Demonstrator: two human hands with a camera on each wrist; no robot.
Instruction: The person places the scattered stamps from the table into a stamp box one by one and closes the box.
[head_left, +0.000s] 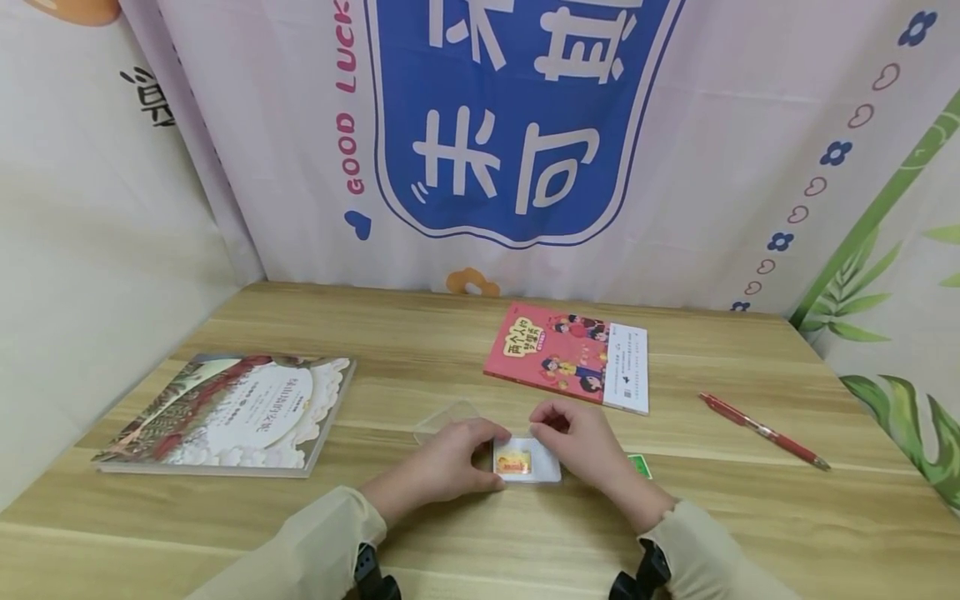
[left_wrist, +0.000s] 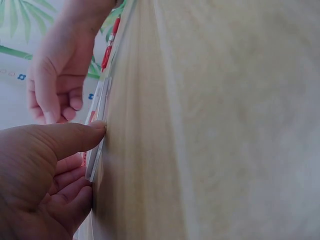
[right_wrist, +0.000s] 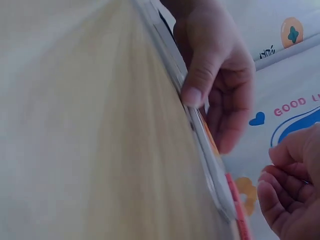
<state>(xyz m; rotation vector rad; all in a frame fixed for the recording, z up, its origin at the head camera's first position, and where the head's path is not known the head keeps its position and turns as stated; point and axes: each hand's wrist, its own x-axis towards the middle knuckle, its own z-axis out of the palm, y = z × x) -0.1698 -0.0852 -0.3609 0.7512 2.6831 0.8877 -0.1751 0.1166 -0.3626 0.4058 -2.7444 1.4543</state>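
A small, flat clear case (head_left: 546,472) with a white inside lies on the wooden table, an orange-gold picture piece (head_left: 513,462) within it. My left hand (head_left: 450,462) grips its left end, thumb at the near edge and fingers at the far edge; the left wrist view shows this thumb (left_wrist: 90,134) pressed on the case side. Above the case's right end hovers my right hand (head_left: 581,442). In the right wrist view the right hand (right_wrist: 297,185) has curled fingers, thumb and fingertips close together, with nothing visible between them.
Behind the left hand lies a clear plastic cover (head_left: 442,417). A green card (head_left: 640,465) shows partly from under the right wrist. Farther back is a red book (head_left: 558,354), with a red pen (head_left: 765,431) to the right and a thick illustrated book (head_left: 232,412) to the left.
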